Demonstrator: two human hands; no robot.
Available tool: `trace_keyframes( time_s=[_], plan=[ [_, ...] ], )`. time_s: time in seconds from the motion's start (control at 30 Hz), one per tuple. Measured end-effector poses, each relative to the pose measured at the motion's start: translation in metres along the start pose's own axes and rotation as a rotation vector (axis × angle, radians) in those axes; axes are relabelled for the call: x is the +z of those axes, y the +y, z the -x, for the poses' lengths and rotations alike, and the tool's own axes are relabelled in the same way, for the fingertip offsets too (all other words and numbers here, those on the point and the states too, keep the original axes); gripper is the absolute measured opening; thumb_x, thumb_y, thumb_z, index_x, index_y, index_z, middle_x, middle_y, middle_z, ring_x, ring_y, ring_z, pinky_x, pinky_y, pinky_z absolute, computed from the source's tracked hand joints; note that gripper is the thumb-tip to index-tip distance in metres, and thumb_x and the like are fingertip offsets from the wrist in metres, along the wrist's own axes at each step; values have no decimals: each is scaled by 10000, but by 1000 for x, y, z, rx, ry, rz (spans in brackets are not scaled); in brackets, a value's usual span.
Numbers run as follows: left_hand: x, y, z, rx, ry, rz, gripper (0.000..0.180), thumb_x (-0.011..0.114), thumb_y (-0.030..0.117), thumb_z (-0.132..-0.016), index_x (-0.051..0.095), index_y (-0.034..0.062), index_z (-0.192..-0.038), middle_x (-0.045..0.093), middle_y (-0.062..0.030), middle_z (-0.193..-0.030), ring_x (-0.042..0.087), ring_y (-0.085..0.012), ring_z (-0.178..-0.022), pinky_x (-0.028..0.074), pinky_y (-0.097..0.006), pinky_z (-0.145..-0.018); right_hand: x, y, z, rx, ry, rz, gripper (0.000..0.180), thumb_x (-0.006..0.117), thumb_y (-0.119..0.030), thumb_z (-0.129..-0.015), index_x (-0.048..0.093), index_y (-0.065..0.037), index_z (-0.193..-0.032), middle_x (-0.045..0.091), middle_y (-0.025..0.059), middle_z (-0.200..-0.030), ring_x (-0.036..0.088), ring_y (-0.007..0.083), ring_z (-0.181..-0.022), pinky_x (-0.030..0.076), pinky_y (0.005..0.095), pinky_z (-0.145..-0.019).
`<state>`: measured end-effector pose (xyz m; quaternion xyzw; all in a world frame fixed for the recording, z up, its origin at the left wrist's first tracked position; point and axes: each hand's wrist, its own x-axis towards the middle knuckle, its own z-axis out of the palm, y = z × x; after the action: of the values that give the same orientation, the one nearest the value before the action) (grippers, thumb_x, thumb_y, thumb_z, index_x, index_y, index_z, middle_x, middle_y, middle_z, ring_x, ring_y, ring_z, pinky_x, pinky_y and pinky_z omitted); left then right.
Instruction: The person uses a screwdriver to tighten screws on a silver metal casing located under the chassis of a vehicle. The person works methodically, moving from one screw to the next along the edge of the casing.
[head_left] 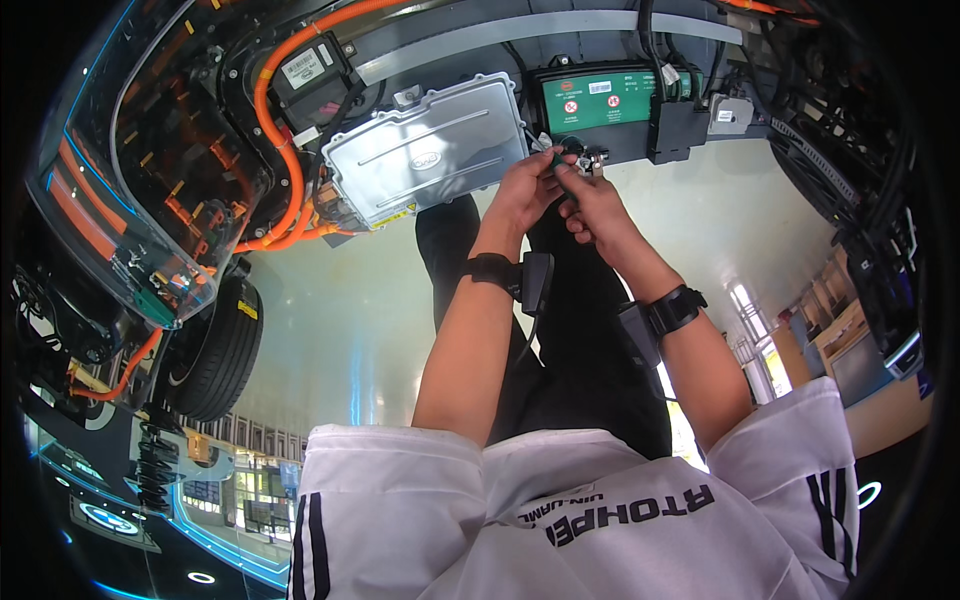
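Both my hands meet near the front of the chassis frame, between the silver finned metal housing (425,150) and the green-labelled black battery (590,112). My right hand (600,208) is closed, its thumb along a small dark green handle-like piece (562,172); most of that piece is hidden by the fingers. Fingers of my left hand (525,192) are pinched together against the same spot, and what they hold is hidden. Just beyond the fingertips, a shiny metal fitting (594,160) and dark round parts sit below the battery.
Thick orange cables (268,110) curve around the housing's left side. A black box (310,75) sits behind it. At the left are a clear cover (180,230) and a tyre (222,345). A black bracket (672,130) and a small grey metal box (730,115) stand right of the battery.
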<state>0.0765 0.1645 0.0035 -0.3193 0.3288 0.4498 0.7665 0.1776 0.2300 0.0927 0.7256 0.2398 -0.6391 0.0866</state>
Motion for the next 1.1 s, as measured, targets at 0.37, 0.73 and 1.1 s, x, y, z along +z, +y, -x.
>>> trace_keyframes(
  time_s=[0.37, 0.73, 1.1],
  plan=[
    [-1, -7, -8, -3, 27, 21, 281, 507, 290, -961, 565, 24, -1029, 639, -123, -1005, 612, -200, -853, 470, -275, -668, 9, 8, -6, -67, 108, 234, 358, 600, -334, -866, 513, -9, -988, 598, 113, -774, 589, 193, -659, 433, 298, -525],
    [-10, -6, -13, 2, 77, -273, 317, 476, 254, -968, 493, 15, -1176, 612, -147, -1095, 585, -277, -1023, 474, -346, -876, 26, 0, 8, -127, 122, 249, 282, 513, -346, -926, 517, -64, -913, 495, 20, -627, 442, 81, -456, 285, 221, -370],
    [-5, -1, -9, -6, 108, -214, 301, 510, 290, -959, 555, 28, -1100, 641, -104, -1024, 619, -203, -862, 477, -304, -793, 29, -12, 17, 89, 62, 12, 302, 534, -357, -930, 534, -59, -883, 474, 5, -652, 375, 57, -452, 252, 196, -377]
  ],
)
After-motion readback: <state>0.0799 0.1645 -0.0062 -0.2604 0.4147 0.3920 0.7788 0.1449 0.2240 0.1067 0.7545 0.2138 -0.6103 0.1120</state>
